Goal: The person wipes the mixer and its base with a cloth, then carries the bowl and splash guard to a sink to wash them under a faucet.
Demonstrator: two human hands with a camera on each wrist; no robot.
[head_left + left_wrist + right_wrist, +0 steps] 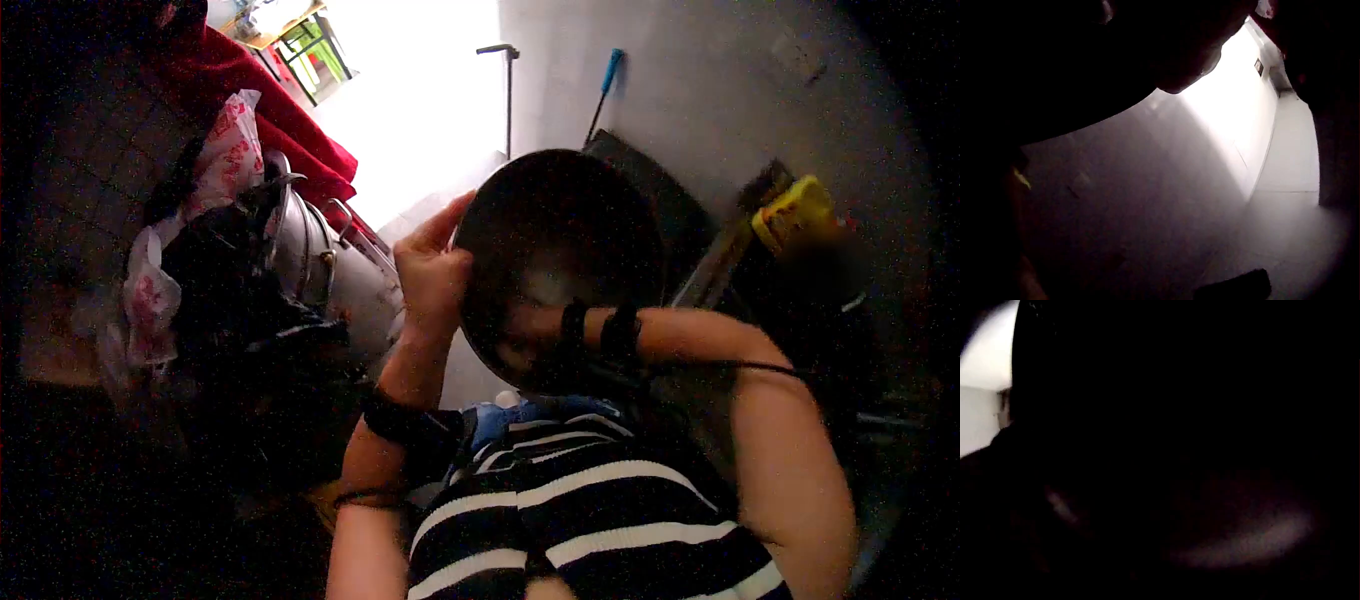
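In the head view a dark, deep round pan (570, 215) is tilted up before the person's body, its hollow side facing the camera. The left hand (435, 268) grips its left rim, thumb on the near side. Down inside the lower part of the pan is the right hand (525, 335), blurred and in shadow; I cannot tell whether its fingers hold anything. A pale shine shows on the pan's inner surface beside it. In the left wrist view the pan's curved edge (1097, 119) is a black outline. The right wrist view is almost wholly dark.
At left stand a large pale metal pot (345, 270), red-printed plastic bags (230, 145) and a red cloth (265, 95). Against the right wall (700, 60) lean a blue-handled tool (611, 72) and a dark flat panel (660, 185). A yellow object (800, 212) is further right.
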